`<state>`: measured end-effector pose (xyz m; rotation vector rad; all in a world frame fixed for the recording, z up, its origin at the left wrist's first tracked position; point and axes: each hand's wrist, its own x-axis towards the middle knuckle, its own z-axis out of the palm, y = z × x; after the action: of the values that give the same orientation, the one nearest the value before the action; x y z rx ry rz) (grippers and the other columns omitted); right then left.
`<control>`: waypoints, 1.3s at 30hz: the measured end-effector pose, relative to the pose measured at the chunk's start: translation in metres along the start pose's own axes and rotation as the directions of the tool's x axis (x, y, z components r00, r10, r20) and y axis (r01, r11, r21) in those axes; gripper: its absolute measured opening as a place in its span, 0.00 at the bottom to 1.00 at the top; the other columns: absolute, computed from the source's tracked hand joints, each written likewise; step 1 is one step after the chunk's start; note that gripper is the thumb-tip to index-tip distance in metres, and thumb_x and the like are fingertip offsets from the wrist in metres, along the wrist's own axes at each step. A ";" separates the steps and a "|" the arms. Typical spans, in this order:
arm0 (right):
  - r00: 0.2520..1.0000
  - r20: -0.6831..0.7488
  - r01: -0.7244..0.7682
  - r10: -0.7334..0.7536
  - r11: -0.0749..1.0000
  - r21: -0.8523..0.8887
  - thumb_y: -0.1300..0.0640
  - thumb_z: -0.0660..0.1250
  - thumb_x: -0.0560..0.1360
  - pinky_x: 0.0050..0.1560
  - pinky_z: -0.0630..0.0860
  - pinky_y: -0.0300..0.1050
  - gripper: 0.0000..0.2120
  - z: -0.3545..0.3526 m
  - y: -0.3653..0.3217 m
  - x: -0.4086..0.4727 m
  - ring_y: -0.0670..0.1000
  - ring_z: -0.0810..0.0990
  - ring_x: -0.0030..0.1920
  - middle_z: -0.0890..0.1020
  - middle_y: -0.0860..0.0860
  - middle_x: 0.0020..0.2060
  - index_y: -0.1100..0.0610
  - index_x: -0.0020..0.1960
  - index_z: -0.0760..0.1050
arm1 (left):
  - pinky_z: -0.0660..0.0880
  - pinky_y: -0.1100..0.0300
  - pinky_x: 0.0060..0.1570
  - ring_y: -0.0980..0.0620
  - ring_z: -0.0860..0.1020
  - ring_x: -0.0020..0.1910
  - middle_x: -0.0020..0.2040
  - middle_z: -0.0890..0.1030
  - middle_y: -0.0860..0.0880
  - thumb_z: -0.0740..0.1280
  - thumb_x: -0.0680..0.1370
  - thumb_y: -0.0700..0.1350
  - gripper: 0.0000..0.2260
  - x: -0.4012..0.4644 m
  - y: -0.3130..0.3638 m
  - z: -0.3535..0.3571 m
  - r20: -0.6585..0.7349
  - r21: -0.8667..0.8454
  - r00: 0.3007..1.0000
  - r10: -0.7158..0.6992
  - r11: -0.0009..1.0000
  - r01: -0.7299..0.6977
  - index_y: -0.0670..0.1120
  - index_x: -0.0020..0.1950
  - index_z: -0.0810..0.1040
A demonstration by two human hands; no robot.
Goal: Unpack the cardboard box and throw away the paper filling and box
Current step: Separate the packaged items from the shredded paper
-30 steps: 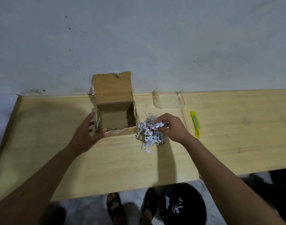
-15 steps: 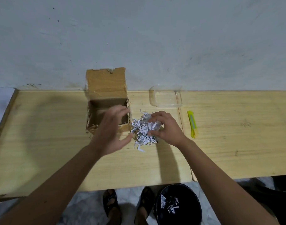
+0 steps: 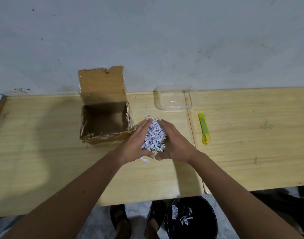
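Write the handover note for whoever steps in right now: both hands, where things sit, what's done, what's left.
Left hand and right hand: cupped around the shredded paper pile on the table, one on each side.
Cardboard box: open, flap up, looks empty, just left of the pile.
Bin: on the floor under the table edge, some shreds already inside.
Clear plastic tray and yellow cutter: on the table, to the right.
Left: lift the pile into the bin, then discard the box.
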<state>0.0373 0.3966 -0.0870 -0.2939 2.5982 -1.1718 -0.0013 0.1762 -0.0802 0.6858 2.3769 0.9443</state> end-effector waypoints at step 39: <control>0.914 -0.382 -0.086 0.138 0.985 0.149 0.49 0.83 0.66 0.51 0.75 0.37 0.27 -0.025 0.005 0.002 0.46 0.78 0.56 0.78 0.46 0.60 0.49 0.63 0.80 | 0.78 0.56 0.56 0.57 0.83 0.52 0.52 0.86 0.53 0.72 0.80 0.43 0.08 0.026 0.002 0.023 -0.185 -0.533 0.908 -0.377 0.814 0.230 0.48 0.58 0.80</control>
<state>0.0268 0.4168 -0.0751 0.1330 2.8026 -1.4779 -0.0068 0.2037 -0.1000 -0.0439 2.2198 1.5079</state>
